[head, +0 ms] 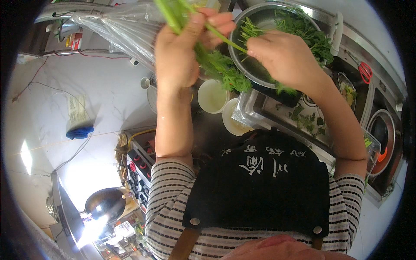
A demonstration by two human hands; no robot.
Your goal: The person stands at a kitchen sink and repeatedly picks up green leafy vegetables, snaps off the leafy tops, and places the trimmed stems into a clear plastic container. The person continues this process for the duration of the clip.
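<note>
My left hand (182, 52) is closed around the green stalks (170, 16) of a bunch of leafy greens. Its feathery leaves (230, 70) hang down to the right of that hand. Between the two hands runs one thin stem (224, 37), its lower end pinched in the fingers of my right hand (282, 55). That right hand is over a round steel basin (235, 55), which holds more feathery greens (302, 29). Cut stem ends (250, 29) show just above my right fingers; whether they are held or lie in the basin, I cannot tell.
Two white tubs (213, 96) stand below the basin, beside a metal tray (273, 109) with loose leaves. Red-handled scissors (365, 72) lie at the right. A pan (378, 165) is at the far right. Clear plastic sheeting (126, 29) hangs on the left.
</note>
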